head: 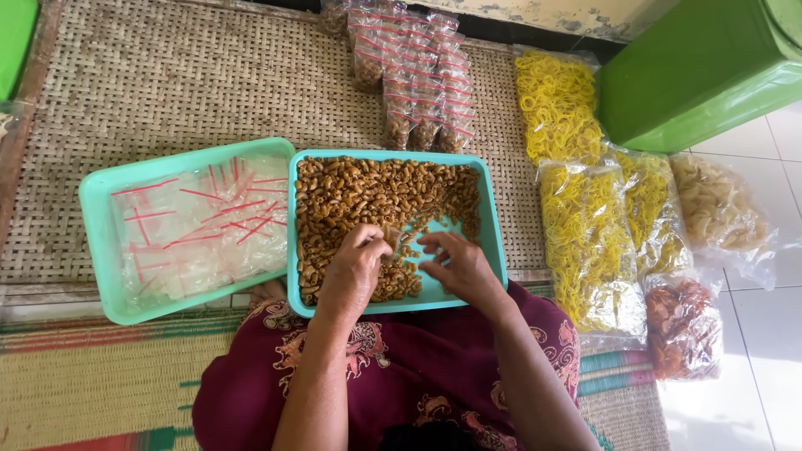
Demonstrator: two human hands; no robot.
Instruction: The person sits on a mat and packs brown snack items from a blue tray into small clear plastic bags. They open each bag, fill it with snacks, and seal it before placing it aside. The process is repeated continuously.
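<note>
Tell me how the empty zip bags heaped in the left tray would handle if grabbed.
The empty zip bags look like thin clear film lying crumpled and overlapped, so they are probably floppy and very light. Their glossy surfaces suggest that they may slide over one another, so several could come up at once. The green tray has a low wall, so some might spill out.

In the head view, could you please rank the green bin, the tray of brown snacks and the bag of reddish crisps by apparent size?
1. Tray of brown snacks
2. Green bin, cut off by the frame, so its rank against the tray is unsure
3. Bag of reddish crisps, clearly smallest
</note>
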